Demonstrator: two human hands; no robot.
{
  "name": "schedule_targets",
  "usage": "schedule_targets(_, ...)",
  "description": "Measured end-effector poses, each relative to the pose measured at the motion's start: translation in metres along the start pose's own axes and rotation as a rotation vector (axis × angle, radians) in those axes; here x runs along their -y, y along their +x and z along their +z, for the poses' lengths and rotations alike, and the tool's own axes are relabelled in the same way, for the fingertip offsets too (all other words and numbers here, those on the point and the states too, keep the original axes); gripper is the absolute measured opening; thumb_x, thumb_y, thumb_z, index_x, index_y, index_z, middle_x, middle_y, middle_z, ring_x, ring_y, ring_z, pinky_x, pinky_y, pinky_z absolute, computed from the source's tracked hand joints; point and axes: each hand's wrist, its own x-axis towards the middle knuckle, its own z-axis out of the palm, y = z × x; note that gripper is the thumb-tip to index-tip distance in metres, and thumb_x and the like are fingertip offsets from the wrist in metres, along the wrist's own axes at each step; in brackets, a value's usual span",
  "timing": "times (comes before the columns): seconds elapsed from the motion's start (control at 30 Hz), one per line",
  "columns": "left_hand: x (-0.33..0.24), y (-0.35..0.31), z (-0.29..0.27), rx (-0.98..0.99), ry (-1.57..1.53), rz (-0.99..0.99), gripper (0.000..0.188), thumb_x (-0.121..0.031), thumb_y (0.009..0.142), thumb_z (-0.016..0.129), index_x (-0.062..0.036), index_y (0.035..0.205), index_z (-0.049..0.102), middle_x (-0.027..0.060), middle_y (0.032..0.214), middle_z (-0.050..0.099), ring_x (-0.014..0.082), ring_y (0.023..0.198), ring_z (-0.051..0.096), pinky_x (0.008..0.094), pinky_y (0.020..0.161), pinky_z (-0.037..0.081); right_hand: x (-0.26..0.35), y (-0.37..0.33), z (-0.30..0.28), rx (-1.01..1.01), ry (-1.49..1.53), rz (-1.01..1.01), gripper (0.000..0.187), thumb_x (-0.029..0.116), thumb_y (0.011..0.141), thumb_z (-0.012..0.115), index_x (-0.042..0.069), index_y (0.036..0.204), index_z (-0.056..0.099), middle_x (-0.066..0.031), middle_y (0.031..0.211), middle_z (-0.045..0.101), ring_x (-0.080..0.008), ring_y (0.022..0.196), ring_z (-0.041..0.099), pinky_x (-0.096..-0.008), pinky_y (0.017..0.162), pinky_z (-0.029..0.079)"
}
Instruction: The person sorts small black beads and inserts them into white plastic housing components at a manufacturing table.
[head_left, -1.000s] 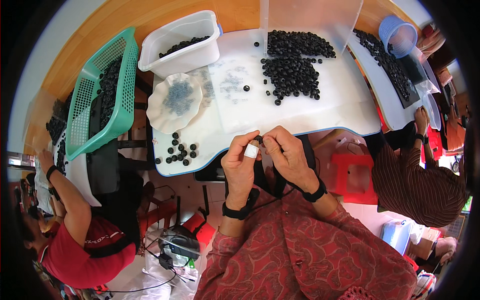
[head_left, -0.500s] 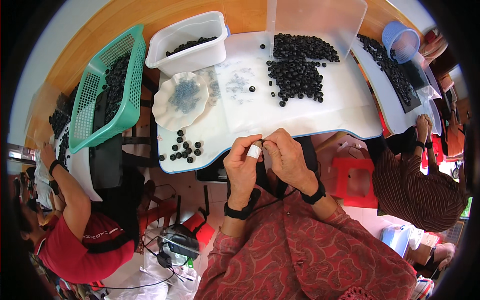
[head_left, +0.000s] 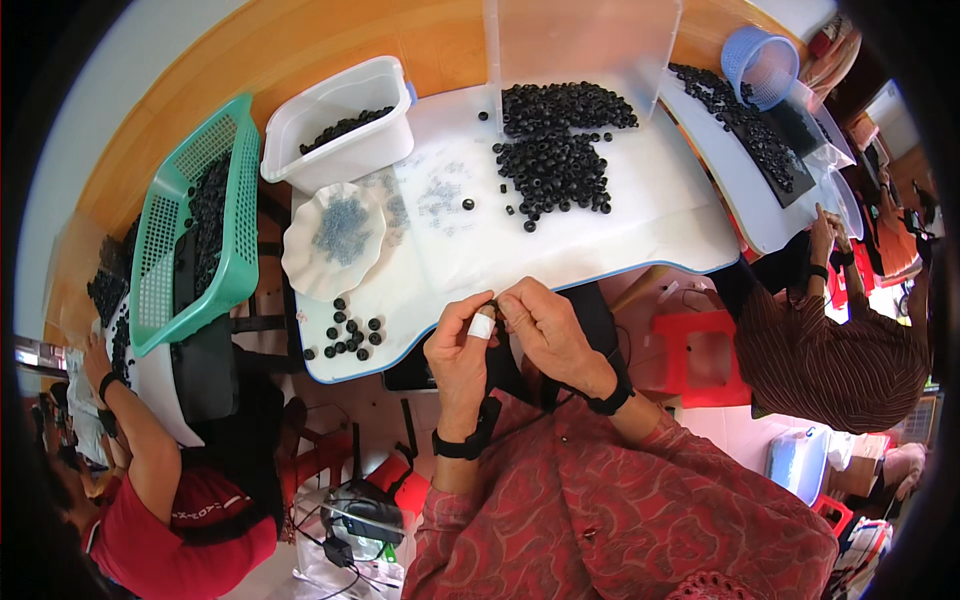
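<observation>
My left hand and my right hand meet just off the table's front edge, fingertips pinched closely together. Whatever lies between them is too small and covered to name. White tape wraps a finger of the left hand. Beyond the hands, a heap of small black ring-like pieces spreads over the white tabletop. Nearer the left front edge lies a loose group of round black pieces. A cream wavy-rimmed plate holds many tiny bluish clear bits.
A white tub with black pieces stands at the back left, beside a green basket. A clear upright panel rises behind the heap. Co-workers sit on both sides; a red stool is at the right.
The view has shifted, so the table and its contents appear lower and farther left. Both hands stay pinched together, with the fingers slightly rearranged.
</observation>
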Motion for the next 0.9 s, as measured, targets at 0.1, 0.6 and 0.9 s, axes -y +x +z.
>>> schedule_targets(0.1, 0.003, 0.003, -0.001, 0.024, 0.039, 0.001, 0.023, 0.002, 0.097, 0.06, -0.001, 0.117, 0.071, 0.0009, 0.099, 0.065, 0.0061, 0.077, 0.059, 0.0203, 0.067, 0.049, -0.006, 0.002, -0.003, 0.007, 0.041, 0.006, 0.013, 0.012, 0.103, 0.059, 0.0, 0.097, 0.061, -0.0094, 0.08, 0.062, -0.0166, 0.067, 0.061, -0.0313, 0.06, 0.049)
schedule_targets(0.6, 0.037, 0.057, -0.038, -0.158, 0.629, 0.345, 0.025, 0.008, 0.087, 0.061, -0.0009, 0.108, 0.072, 0.0118, 0.092, 0.065, 0.0209, 0.071, 0.062, 0.0296, 0.063, 0.051, -0.014, 0.038, -0.008, 0.095, 0.059, 0.437, 0.023, 0.016, 0.096, 0.066, -0.006, 0.096, 0.072, -0.0109, 0.076, 0.073, -0.0141, 0.064, 0.07, -0.0246, 0.058, 0.053)
schedule_targets(0.9, 0.036, 0.057, -0.033, -0.163, 0.7, 0.473, 0.021, 0.006, 0.088, 0.065, -0.0022, 0.106, 0.072, 0.0121, 0.091, 0.065, 0.0241, 0.078, 0.066, 0.0329, 0.068, 0.053, 0.019, 0.225, 0.018, 0.014, 0.165, -0.064, 0.027, 0.024, 0.089, 0.072, -0.002, 0.082, 0.073, -0.0061, 0.074, 0.072, -0.0078, 0.062, 0.058, -0.0271, 0.058, 0.046)
